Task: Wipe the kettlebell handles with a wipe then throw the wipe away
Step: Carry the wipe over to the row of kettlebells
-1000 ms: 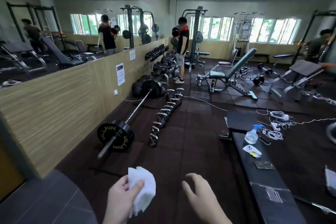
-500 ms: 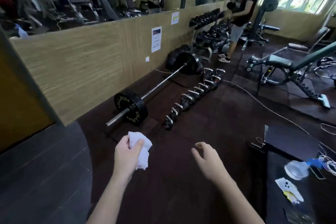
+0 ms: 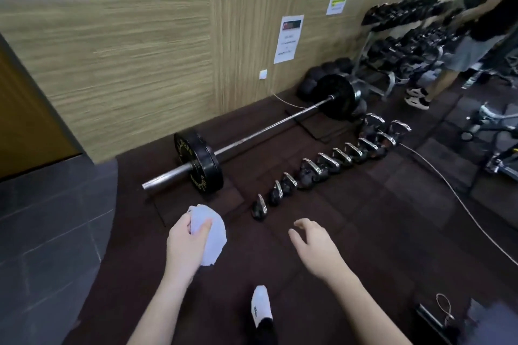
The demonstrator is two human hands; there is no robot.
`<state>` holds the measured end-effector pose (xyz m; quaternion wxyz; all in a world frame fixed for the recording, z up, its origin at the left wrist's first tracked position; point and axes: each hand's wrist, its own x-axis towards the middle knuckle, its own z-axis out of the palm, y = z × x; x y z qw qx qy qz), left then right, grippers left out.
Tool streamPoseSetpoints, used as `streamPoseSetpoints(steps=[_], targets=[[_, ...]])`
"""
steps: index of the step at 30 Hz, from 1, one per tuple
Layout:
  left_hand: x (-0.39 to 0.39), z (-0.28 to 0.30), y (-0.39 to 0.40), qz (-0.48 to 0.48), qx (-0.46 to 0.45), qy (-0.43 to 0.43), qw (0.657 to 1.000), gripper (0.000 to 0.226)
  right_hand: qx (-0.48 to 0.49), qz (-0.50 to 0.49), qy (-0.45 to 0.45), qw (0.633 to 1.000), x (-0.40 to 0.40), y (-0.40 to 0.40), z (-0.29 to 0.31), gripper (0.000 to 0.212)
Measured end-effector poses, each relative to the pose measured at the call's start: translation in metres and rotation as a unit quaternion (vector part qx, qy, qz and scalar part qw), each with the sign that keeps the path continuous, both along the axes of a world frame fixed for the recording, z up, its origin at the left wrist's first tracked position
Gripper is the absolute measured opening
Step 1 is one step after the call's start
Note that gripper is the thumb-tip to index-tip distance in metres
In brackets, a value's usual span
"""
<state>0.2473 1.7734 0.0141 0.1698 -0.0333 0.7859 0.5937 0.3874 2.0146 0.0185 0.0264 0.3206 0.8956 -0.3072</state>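
Observation:
A row of several black kettlebells (image 3: pixel 316 171) with shiny metal handles runs diagonally across the dark rubber floor, from near centre towards the upper right. The nearest and smallest kettlebell (image 3: pixel 259 209) stands just ahead of my hands. My left hand (image 3: pixel 186 244) is shut on a crumpled white wipe (image 3: pixel 211 235), held below and left of that kettlebell. Held out to the right of the wipe, my right hand (image 3: pixel 315 246) is open and empty, fingers loosely curled. Neither hand touches a kettlebell.
A loaded barbell (image 3: pixel 252 137) lies left of the kettlebell row, along the wooden wall. A dumbbell rack (image 3: pixel 406 45) and a standing person (image 3: pixel 476 36) are at the upper right. A white cable (image 3: pixel 459 199) crosses the floor on the right. My white-socked foot (image 3: pixel 261 307) shows below.
The view has tilted down and come closer to the kettlebells and barbell. Both hands keep their pose, the left still holding the wipe. My foot has come into view.

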Motion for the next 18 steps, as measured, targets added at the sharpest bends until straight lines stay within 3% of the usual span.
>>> streamPoseSetpoints(steps=[6, 10, 18], targets=[[-0.1, -0.086, 0.166, 0.041, -0.057, -0.039, 0.997, 0.038, -0.018, 0.062, -0.043, 0.997, -0.123, 0.172, -0.089, 0.038], [-0.152, -0.145, 0.257, 0.07, -0.13, -0.007, 0.989, 0.05, -0.05, 0.105, -0.068, 0.991, -0.192, 0.26, -0.163, 0.036], [-0.228, -0.302, 0.361, 0.129, -0.204, 0.02, 0.97, 0.046, -0.128, 0.196, -0.122, 0.964, -0.294, 0.384, -0.35, 0.036]])
